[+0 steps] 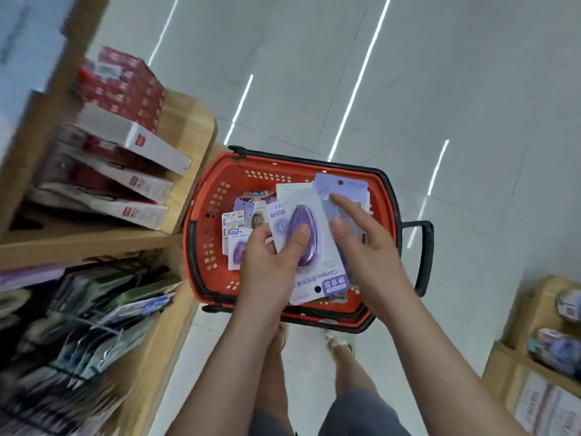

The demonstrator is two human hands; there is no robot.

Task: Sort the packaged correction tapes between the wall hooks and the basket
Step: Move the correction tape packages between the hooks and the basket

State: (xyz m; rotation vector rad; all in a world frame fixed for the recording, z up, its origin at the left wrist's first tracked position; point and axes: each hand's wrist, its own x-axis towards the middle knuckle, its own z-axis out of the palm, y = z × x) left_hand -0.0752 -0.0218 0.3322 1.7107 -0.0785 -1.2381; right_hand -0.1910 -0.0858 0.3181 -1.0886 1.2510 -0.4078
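A red plastic basket (217, 190) with black rim and handle stands on the floor in front of me. Several packaged correction tapes (239, 234) lie loose inside it. My left hand (270, 262) grips a white card pack with a purple correction tape (303, 237), thumb pressed on the blister. My right hand (361, 243) holds a second, lilac-backed pack (342, 187) just behind and to the right of the first, index finger stretched over it. Both packs hover above the basket. No wall hooks show clearly.
A wooden shelf unit (188, 121) on the left carries red and white boxes (132, 146) above and blurred hanging packs (103, 313) below. Another wooden shelf (534, 341) stands at the lower right. Grey tiled floor (440, 89) lies beyond; my legs and feet are beneath the basket.
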